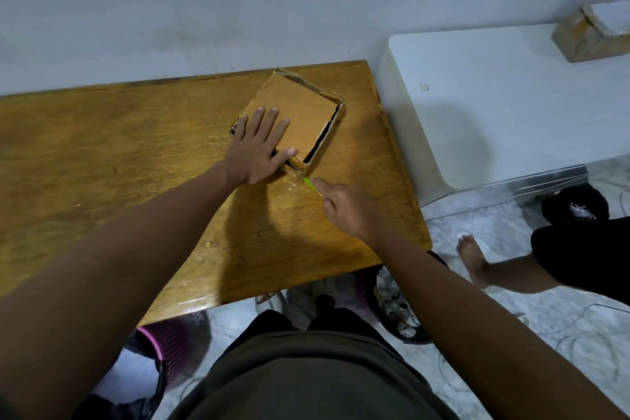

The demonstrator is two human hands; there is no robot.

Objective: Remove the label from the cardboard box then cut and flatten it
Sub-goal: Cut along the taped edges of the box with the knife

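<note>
Your box (296,109) lies on the table (136,153), close to the far right corner and turned at an angle to the table edges. Its top panel faces up, plain brown. A dark gap runs along the right side of that panel, where the panel sits apart from the box wall. Tape remnants show on the far rim.

Your left hand (257,147) rests flat on the near left part of the top panel. The fingers (272,112) are straight and spread, pointing away from you, and the thumb lies along the near edge of the panel. This hand grips nothing; it presses on the box only.

Your right hand (347,208) sits over the table just near the box's near corner. Its fingers are curled round a green cutter (312,185). Only the green front end shows beyond the knuckles, and its tip points at the near corner of the box, touching or just beside it; which of the two cannot be told. No blade can be made out.

To the right of the table stands a white cabinet (494,95), and a second box (593,34) with a white label rests on its far right corner. Under the near edge of the table, baskets (167,337) stand on the floor. Another person's bare foot (472,256) shows on the floor at the right
</note>
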